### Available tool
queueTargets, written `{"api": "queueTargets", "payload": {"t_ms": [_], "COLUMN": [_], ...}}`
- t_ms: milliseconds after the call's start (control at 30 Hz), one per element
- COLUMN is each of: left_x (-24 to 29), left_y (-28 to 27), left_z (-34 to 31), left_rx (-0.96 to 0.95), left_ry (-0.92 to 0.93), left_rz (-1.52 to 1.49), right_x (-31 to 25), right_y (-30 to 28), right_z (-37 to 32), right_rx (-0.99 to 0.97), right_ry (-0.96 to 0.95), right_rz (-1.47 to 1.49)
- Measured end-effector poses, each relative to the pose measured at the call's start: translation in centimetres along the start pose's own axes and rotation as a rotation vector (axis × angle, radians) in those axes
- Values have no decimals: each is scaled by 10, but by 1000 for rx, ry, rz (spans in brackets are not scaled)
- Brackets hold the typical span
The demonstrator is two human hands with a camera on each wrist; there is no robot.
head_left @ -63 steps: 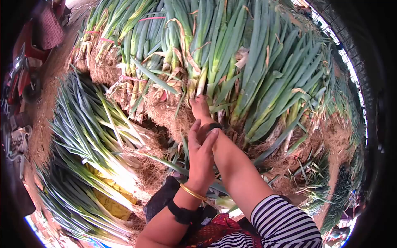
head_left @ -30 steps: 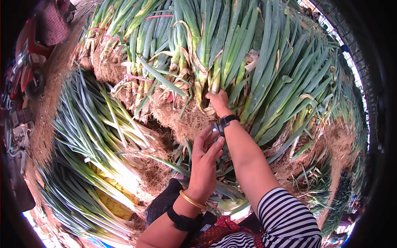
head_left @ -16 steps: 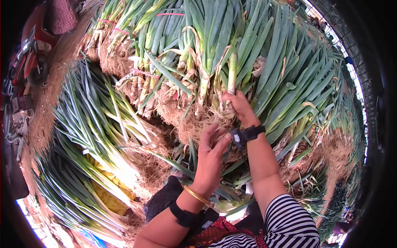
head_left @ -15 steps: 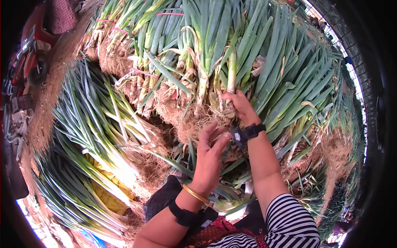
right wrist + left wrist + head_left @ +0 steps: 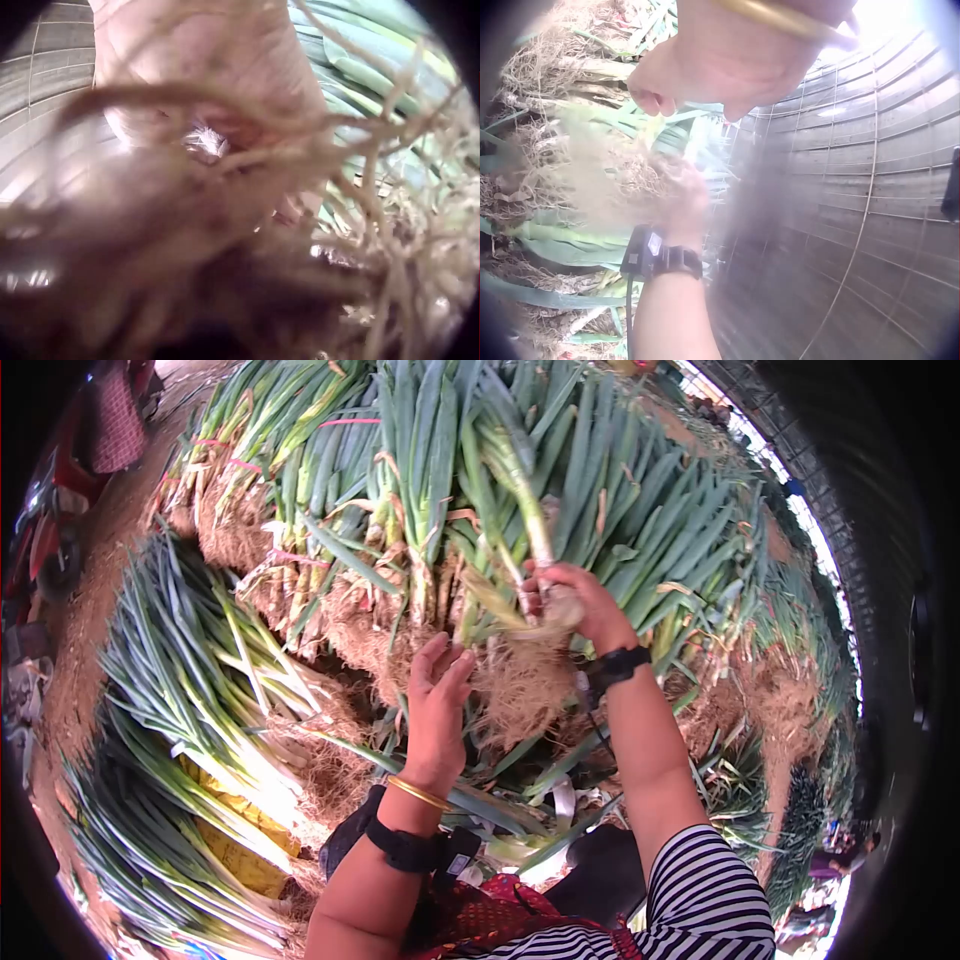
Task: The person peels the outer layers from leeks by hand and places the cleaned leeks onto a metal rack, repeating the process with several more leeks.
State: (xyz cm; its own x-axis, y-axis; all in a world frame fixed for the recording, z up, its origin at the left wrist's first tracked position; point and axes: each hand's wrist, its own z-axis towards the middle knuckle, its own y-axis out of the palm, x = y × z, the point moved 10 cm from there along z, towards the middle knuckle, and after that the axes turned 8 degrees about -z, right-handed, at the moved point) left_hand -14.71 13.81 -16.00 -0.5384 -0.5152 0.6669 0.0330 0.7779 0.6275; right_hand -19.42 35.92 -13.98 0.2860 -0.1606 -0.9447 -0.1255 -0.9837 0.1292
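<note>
My right hand (image 5: 592, 608) grips a few green onions (image 5: 527, 505) around their pale lower stalks, in the middle of the head view. Their green leaves point up and away, and a bushy clump of roots (image 5: 525, 688) hangs below the hand. In the right wrist view, blurred roots (image 5: 367, 142) cross in front of the palm (image 5: 202, 56). My left hand (image 5: 437, 710) is raised to the left of those roots, fingers loosely bent and holding nothing. The left wrist view shows this hand (image 5: 731, 64) above the blurred right hand (image 5: 686, 199).
A large heap of green onions (image 5: 415, 450) stands behind the hands, roots toward me, some tied with pink bands (image 5: 350, 422). More green onions (image 5: 190, 660) lie at left, beside a yellow sack (image 5: 235, 830). A red motorbike (image 5: 50, 540) stands at far left.
My right hand has gone from reaching into the heap to gripping green onions, pulling them toward me with their roots hanging free. My left hand has drawn away from the right wrist.
</note>
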Motion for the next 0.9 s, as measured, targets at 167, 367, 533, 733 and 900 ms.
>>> {"api": "queueTargets", "payload": {"t_ms": [167,367,533,733,900], "left_x": [-16,-62,-71,-98,-112], "left_y": [14,39,71,58,22], "left_z": [-8,6,-6,-14,15], "left_rx": [-40,-183,-328,-215,-92], "left_ry": [-13,-200,-271,-276,-257], "left_rz": [-19,-241,-186,-242,77], "right_x": [8,-30,-37,-49,-62], "right_y": [-5,69,71,59,50], "right_z": [-24,-92,-148,-217,-286], "right_rx": [172,-93,-9,158,238], "right_ry": [-20,-68,-149,-333,-489], "right_rz": [49,582,385,134,-29]}}
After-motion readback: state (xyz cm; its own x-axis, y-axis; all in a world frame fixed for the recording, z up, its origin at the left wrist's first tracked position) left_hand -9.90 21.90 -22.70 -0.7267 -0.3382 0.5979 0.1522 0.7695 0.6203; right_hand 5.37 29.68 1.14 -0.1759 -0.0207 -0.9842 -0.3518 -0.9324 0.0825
